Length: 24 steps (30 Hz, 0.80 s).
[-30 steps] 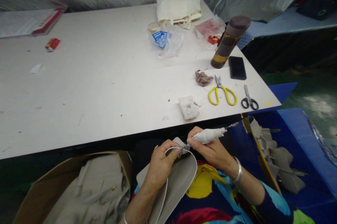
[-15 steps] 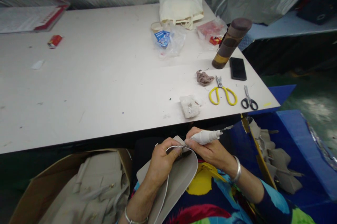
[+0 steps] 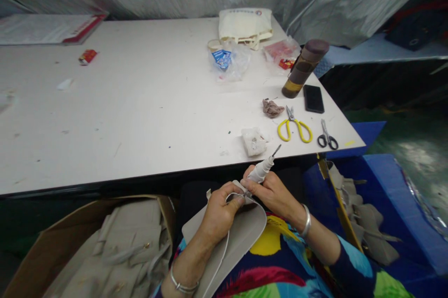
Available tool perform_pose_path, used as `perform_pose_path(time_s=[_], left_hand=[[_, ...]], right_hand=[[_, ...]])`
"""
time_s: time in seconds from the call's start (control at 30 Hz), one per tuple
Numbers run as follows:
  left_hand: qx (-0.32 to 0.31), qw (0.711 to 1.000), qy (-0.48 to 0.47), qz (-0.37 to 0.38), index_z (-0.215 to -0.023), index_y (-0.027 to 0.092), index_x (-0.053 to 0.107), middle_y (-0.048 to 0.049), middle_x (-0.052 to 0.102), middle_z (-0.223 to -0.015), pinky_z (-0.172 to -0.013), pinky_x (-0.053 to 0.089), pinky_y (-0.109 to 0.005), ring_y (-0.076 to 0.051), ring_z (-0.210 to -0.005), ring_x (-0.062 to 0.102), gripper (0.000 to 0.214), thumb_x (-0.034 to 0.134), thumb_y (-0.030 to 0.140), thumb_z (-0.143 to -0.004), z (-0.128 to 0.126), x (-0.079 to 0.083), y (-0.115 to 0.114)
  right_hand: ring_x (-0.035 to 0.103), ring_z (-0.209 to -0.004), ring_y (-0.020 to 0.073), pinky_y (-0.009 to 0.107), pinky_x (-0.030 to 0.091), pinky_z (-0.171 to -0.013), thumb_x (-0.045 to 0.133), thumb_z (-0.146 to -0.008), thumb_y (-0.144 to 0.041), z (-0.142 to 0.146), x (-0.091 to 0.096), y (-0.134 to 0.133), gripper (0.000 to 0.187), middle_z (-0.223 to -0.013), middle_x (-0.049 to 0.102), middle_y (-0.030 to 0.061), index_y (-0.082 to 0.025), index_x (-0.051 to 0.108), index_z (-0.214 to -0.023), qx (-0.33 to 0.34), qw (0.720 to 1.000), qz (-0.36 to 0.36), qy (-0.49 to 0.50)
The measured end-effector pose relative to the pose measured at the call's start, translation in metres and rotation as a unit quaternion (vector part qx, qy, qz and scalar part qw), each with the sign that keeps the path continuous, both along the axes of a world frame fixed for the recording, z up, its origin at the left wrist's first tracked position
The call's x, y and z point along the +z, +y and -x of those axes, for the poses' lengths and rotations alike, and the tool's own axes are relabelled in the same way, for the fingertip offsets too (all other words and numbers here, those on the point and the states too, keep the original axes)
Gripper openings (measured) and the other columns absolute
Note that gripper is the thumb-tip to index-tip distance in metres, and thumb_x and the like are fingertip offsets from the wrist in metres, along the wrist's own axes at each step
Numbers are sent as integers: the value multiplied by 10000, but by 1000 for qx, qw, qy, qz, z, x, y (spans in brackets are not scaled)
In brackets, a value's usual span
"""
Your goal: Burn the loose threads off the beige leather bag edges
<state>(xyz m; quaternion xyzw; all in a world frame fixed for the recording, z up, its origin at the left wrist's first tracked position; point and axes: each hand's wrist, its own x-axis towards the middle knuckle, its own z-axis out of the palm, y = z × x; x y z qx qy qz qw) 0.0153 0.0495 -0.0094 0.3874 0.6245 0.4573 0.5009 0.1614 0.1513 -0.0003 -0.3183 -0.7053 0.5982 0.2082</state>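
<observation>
In my left hand (image 3: 221,207) I pinch the edge of a beige leather-like bag piece (image 3: 241,237), thumb on top and fingers wrapped round behind. The piece is folded open over my lap. My right hand (image 3: 273,193) is closed round a white-wrapped handle of a screwdriver-like tool (image 3: 262,169), whose thin metal tip points up and away toward the table. The right fingertips meet the left ones at the bag piece's edge. Something small and metallic seems to be between them, but the fingers mostly hide it.
On the white table (image 3: 140,102) lie yellow-handled scissors (image 3: 294,125), small black scissors (image 3: 327,135), a small clear bag (image 3: 253,142), crumpled brown paper (image 3: 272,108), a phone (image 3: 313,99) and a bottle (image 3: 305,68). Beige bags fill a cardboard box (image 3: 45,246) at left; a blue bin (image 3: 392,186) stands right.
The tool in my right hand has swung from pointing right to pointing up and away. My left hand keeps its pinch on the bag piece. The whole view has shifted slightly.
</observation>
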Motion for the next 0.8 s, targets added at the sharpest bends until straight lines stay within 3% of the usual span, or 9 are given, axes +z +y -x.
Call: perform_pose_path(time_s=[0.1, 0.23, 0.33, 0.5, 0.63, 0.8], left_hand=[[-4, 1000, 1, -9, -814, 198, 724, -42, 741, -930, -878, 473, -343, -247, -936, 659, 104, 631, 191, -767, -2, 0, -2], [1, 1000, 18, -23, -765, 195, 727, -33, 689, -843, -795, 455, -317, -223, -845, 631, 90, 640, 214, -779, -1, 0, -6], [12, 1000, 13, -20, -718, 191, 698, -23, 645, -778, -746, 432, -307, -206, -778, 596, 83, 662, 240, -774, -1, 1, -10], [27, 999, 28, -29, -731, 189, 684, -12, 621, -757, -725, 413, -302, -192, -741, 574, 77, 664, 237, -788, -1, 3, -18], [37, 994, 73, -70, -761, 201, 682, -5, 630, -783, -748, 429, -298, -191, -775, 593, 89, 644, 215, -840, 3, 12, -26], [60, 979, 143, -133, -785, 213, 691, 5, 643, -804, -770, 455, -278, -180, -806, 610, 114, 642, 172, -879, 4, 27, -35]], right_hand=[[555, -699, 143, 263, 430, -664, 608, -995, -383, 1, 1, -6, 247, -760, 603, -8, -183, 617, -849, -1, 1000, 12, 1], [557, -686, 136, 255, 439, -653, 631, -1003, -417, -12, 15, -18, 279, -745, 593, -13, -187, 645, -847, -3, 1000, -8, 20], [577, -678, 133, 244, 459, -628, 649, -1003, -413, -26, 23, -26, 252, -767, 614, -5, -196, 684, -882, -48, 997, -37, 48], [632, -618, 128, 228, 507, -612, 620, -1028, -349, -36, 18, -40, 173, -726, 657, -28, -233, 666, -1148, -142, 984, -64, 90], [718, -892, 167, 253, 546, -776, 666, -982, -279, -26, 9, -56, 165, -1014, 740, 21, -252, 605, -1133, -98, 991, -63, 67], [650, -842, 156, 253, 480, -756, 704, -885, -125, -11, -2, -72, 294, -944, 664, -27, -270, 587, -1112, -47, 989, -141, 6]])
